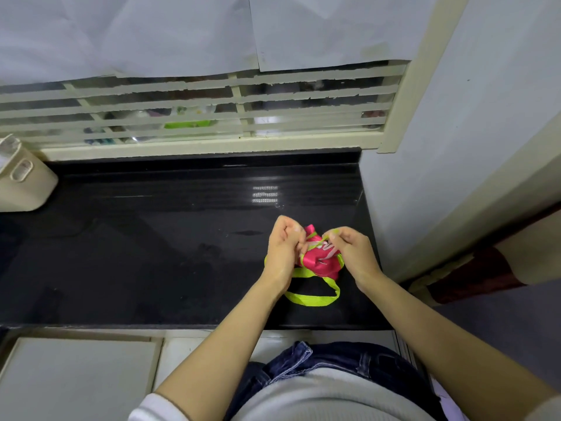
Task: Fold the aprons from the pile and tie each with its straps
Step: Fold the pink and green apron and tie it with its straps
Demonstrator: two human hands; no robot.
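Where the black counter met the wall, one folded pink apron lay; left hand and right hand, each grip pinched on its green strap.

Pink apron, lime-green straps, black counter.

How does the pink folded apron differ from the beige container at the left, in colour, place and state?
The pink folded apron is bright pink with lime straps; the beige container is plain beige. The apron is soft and bunched, the container rigid. The apron is gripped by the left hand and right hand; the container stands untouched at the left edge. Both rest on the black counter.
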